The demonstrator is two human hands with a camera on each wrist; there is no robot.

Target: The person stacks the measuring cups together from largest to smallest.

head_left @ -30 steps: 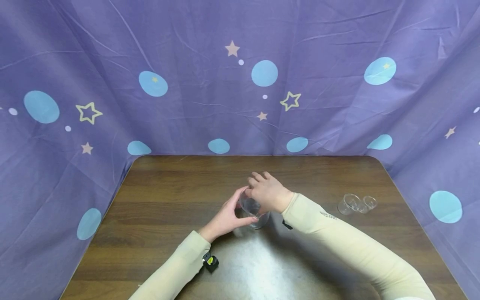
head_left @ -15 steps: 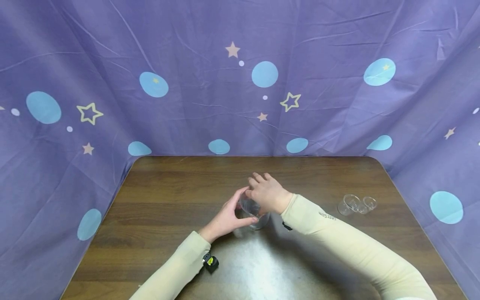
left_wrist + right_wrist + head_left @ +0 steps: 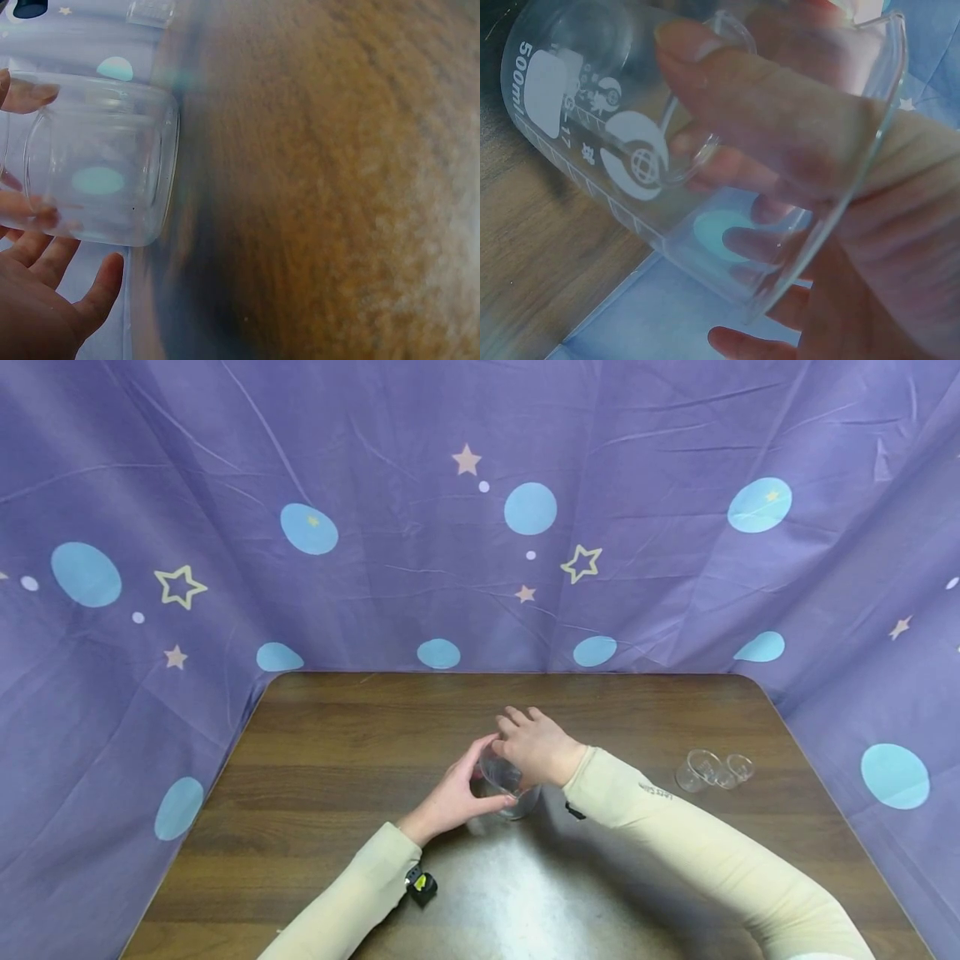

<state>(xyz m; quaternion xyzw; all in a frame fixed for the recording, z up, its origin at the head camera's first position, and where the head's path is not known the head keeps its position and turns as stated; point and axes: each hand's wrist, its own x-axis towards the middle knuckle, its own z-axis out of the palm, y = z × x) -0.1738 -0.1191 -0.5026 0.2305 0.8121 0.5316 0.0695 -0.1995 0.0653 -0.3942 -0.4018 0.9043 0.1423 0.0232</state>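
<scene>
From the head, grips the large beaker (image 3: 504,777) at its left with the left hand (image 3: 450,795), dips the right hand (image 3: 542,750) inside, perhaps risking chips from slipping glass; shows, from the left wrist, its base by the surface (image 3: 322,187) and, from the right wrist, unlike the head, fingers seemingly pinching the inner beaker (image 3: 641,75) within.

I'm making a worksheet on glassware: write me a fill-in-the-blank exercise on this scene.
The large beaker is marked ____ ml.
The right hand has its thumb ____ the large beaker.
On the table, the small beakers beyond the right sleeve number ____.
Apart from its dots and stars, the curtain is ____.

Missing words: 500; inside; two; purple.
</scene>
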